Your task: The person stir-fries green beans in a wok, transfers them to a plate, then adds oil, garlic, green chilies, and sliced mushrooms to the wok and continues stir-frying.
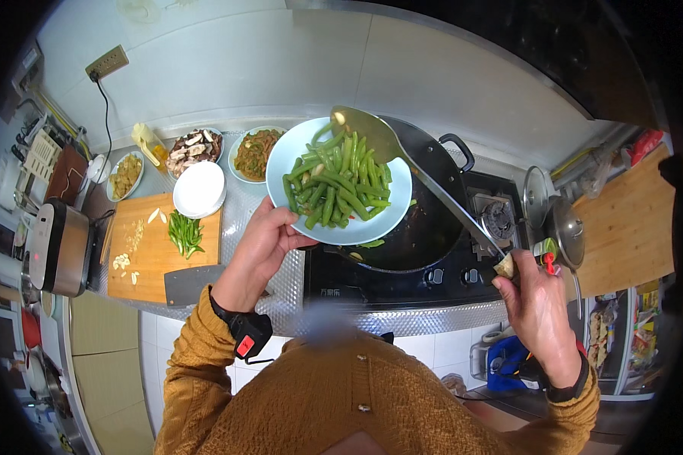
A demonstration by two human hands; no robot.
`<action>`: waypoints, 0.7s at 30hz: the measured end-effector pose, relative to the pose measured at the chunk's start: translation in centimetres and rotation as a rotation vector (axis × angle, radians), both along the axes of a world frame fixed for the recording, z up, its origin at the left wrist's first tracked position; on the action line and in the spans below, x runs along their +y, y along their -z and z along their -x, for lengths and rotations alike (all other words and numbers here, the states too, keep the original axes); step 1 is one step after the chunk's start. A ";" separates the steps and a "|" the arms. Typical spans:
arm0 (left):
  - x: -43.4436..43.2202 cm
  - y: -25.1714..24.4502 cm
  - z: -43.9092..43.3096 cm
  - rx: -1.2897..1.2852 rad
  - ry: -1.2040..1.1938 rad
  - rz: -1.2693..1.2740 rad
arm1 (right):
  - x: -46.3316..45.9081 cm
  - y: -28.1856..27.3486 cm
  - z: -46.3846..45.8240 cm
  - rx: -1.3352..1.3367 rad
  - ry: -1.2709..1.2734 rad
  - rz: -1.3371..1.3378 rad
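Note:
My left hand grips the lower left rim of a pale blue plate heaped with cut green beans and some garlic. My right hand holds the handle end of a metal wok spatula. The spatula's broad blade, bearing bits of garlic, lies over the plate's upper right edge, against or just above the beans. Under the plate, and partly hidden by it, a black wok sits on the gas stove; a few bean pieces and oily residue show inside it.
Left of the stove, a wooden cutting board carries sliced green peppers, garlic, white bowls and a cleaver. Behind stand plates of cooked food and sliced mushrooms. A rice cooker is far left; pot lids stand right of the burner.

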State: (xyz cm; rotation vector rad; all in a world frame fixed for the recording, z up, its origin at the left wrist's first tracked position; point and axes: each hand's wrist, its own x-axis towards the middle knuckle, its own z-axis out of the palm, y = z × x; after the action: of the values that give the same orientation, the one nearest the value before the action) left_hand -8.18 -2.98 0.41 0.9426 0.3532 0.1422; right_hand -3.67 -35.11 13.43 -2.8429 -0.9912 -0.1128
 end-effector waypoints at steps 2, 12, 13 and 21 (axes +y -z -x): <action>0.1 -0.1 -0.1 0.016 -0.007 -0.015 | -0.3 0.2 0.0 -0.094 0.009 0.040; 1.2 0.5 0.3 -0.006 -0.009 0.000 | -1.3 0.8 -1.1 -0.078 -0.013 -0.097; 1.4 0.5 0.4 -0.028 -0.018 0.026 | -1.4 0.6 -1.2 0.075 0.049 -0.172; 4.6 0.8 2.9 0.013 -0.163 0.042 | -2.7 1.3 -4.4 0.824 0.421 -0.550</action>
State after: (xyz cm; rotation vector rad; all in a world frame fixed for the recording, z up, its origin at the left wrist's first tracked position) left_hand -11.04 1.58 -0.40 0.8727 0.4438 0.2766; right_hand 0.70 -37.81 12.09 -2.1827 -0.1454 0.5972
